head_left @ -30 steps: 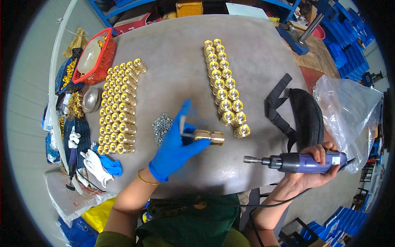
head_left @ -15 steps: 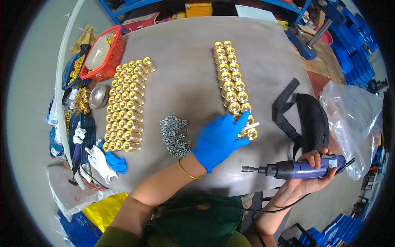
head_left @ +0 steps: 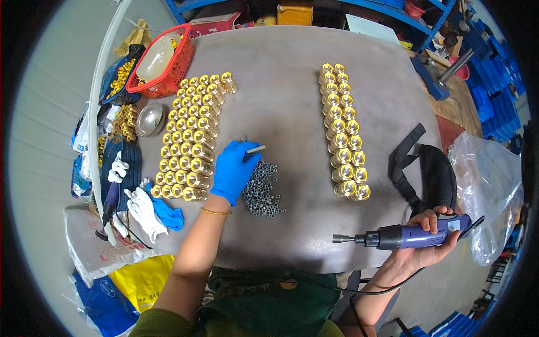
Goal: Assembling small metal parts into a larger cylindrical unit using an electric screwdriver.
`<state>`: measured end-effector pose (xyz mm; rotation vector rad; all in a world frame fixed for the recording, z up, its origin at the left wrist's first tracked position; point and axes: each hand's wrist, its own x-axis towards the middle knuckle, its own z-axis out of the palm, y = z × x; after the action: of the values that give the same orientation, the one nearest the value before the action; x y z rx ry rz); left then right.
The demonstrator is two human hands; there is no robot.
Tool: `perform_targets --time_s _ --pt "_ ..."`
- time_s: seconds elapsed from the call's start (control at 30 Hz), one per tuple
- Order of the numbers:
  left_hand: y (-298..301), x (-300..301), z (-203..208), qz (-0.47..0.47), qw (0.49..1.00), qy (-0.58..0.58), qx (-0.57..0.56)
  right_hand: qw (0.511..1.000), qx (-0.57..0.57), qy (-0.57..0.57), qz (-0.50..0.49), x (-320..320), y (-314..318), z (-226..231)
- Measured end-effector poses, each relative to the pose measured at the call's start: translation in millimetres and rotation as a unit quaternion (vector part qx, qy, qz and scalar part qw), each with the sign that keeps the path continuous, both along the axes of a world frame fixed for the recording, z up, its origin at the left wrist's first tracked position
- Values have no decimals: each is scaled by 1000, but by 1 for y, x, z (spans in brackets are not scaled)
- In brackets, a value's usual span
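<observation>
My left hand (head_left: 231, 171), in a blue glove, is closed on a short, pale grey rod (head_left: 256, 149) that sticks out past the fingers. A small metallic bit (head_left: 243, 138) shows at the fingertips, too small to name. The hand hovers at the upper edge of a pile of small silvery nuts (head_left: 263, 194). To its left stand several rows of upright brass fittings (head_left: 192, 149). My bare right hand (head_left: 431, 238) grips a purple corded electric screwdriver (head_left: 412, 236), held level with its socket tip pointing left. A double row of brass fittings (head_left: 343, 135) stands right of centre.
A red basket (head_left: 185, 59) and a metal bowl (head_left: 151, 119) sit at the left edge. White gloves (head_left: 145, 213) lie below them. A black strapped pouch (head_left: 435, 174) rests at the right, beside clear plastic (head_left: 485, 191). A metal press (head_left: 443, 78) stands far right.
My left hand has moved left from the double row of fittings to beside the nut pile, still holding the rod. The right hand keeps the screwdriver in nearly the same place. The view has shifted slightly.
</observation>
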<state>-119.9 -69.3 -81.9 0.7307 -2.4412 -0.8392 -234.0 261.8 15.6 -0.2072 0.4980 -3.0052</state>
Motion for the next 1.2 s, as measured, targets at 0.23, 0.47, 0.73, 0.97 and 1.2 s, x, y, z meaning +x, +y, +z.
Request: perform_targets --time_s 0.23,0.47,0.73,0.97,1.2 --pt "-8 1 -4 -35 999 24 -30 1000 -7 -21 -10 -1 -4 2" --pt "111 17 57 -157 769 137 604 998 -30 -39 -45 -3 -25 0" --pt "155 26 66 -88 495 156 850 995 -48 -71 -45 -2 -32 -1" --pt "158 23 68 -115 428 178 879 994 -72 -78 -9 -4 -36 -15" --pt "84 14 73 -197 744 -72 634 991 -69 -111 -3 -6 -26 -20"
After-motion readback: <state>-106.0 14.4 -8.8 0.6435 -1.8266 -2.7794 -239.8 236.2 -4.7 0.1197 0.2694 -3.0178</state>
